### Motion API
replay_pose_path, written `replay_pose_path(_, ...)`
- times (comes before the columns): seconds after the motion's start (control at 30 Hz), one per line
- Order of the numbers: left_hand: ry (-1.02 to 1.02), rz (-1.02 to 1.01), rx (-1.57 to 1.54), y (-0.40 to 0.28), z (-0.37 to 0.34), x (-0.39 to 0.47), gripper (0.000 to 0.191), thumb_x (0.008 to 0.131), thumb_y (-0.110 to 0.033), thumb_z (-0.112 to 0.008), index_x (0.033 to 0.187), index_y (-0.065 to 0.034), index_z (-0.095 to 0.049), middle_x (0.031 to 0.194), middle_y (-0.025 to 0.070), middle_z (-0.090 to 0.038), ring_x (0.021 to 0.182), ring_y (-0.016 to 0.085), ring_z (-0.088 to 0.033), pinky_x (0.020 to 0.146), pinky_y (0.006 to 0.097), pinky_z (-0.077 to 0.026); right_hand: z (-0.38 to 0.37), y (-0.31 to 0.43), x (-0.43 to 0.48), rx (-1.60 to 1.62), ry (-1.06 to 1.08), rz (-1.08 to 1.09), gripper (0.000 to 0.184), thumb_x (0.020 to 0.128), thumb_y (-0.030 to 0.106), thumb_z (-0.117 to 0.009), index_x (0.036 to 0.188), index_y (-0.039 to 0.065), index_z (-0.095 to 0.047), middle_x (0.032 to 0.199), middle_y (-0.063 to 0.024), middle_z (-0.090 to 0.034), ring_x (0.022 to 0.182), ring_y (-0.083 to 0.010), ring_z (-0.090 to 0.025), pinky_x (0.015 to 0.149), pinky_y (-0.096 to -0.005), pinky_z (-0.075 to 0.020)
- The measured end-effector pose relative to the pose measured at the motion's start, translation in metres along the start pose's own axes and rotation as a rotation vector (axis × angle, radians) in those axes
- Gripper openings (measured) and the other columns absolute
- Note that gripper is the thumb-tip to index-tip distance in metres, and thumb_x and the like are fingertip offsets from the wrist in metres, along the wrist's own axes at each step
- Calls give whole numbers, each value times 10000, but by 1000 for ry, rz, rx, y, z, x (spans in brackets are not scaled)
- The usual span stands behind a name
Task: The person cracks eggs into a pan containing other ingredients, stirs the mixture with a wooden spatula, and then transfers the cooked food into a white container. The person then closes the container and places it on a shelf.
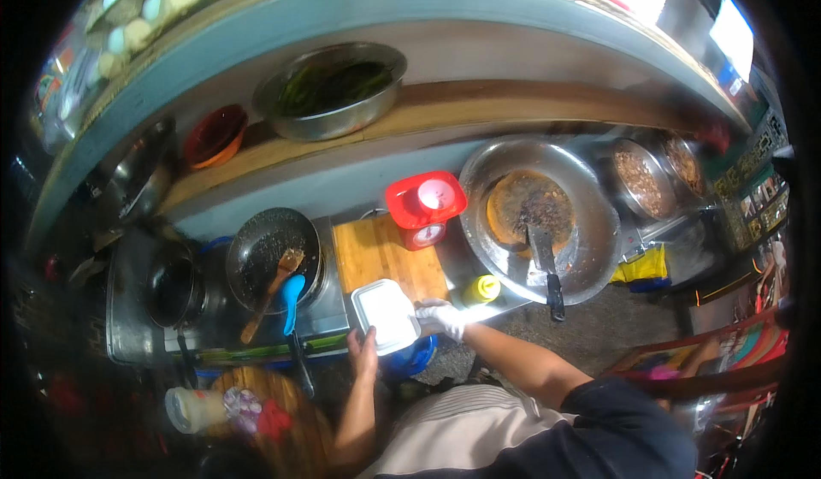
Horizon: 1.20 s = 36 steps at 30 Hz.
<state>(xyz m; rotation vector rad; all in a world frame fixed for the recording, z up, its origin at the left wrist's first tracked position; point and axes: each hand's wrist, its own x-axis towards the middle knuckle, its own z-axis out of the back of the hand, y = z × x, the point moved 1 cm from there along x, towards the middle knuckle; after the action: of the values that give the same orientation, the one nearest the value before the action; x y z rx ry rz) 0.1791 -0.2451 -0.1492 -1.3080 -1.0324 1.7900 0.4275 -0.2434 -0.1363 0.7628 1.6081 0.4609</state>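
A white rectangular container (387, 315), whose contents I cannot make out, is held level between both hands at the counter's front edge. My left hand (363, 352), bare, grips its near left side with the thumb up on the rim. On the opposite side my right hand (442, 319), in a white glove, holds the right edge. Just beyond the container lies a wooden cutting board (365, 248). A red kitchen scale (424, 235) with a small pink bowl (437, 195) on its pan stands at the board's back right corner. The yellow squeeze bottle (485, 288) is right of my gloved hand.
To the right sits a large metal basin (596, 248) with brown food and a black-handled spatula (544, 254). A wok (247, 238) at left holds a wooden spatula (276, 293) and blue ladle (293, 299). A metal bowl of greens (340, 120) rests on the shelf (487, 100).
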Motion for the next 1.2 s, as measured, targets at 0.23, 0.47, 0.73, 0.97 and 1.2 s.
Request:
replay_pose_path(0.23,86,-48,198,6,-52,42,801,829,-367,-828,1432,63,-522,1362,260,-643,1267,387,-617,1063,458,-486,-21,8,52,220,388,-5,486,853,290,-750,1266,55,-647,1180,-163,-715,1134,-334,-680,998,-525,-545)
replay_pose_path(0.47,60,-250,37,1,-53,41,646,848,-139,-802,1404,60,-541,1279,222,-680,1160,348,-672,974,442,-542,-29,27,23,-29,37,31,405,847,290,-708,1142,14,-738,1000,-169,-763,864,-332,-752,800,-444,-618)
replay_pose_path(0.73,135,-590,395,-11,-11,-29,572,889,-255,-853,1327,25,-616,1205,193,-719,1087,299,-680,947,455,-538,79,117,-214,-730,265,1060,314,987,232,-685,1253,71,-729,1190,-148,-733,1114,-266,-688,1009,-415,-530)
replay_pose_path(0.97,187,-775,652,-154,-47,-94,407,919,-258,-793,1185,34,-696,1144,239,-722,1041,385,-682,965,478,-529,282,313,-463,-938,-1199,1838,109,796,60,-841,871,86,-766,899,-97,-744,830,-280,-707,742,-414,-557)
replay_pose_path(1.2,160,-2009,394,-405,-169,-282,154,909,-20,-774,1045,33,-727,1020,207,-733,898,402,-708,778,447,-595,399,521,-558,-512,-1288,2003,219,920,206,-738,1096,88,-681,988,-107,-686,943,-268,-655,809,-421,-538)
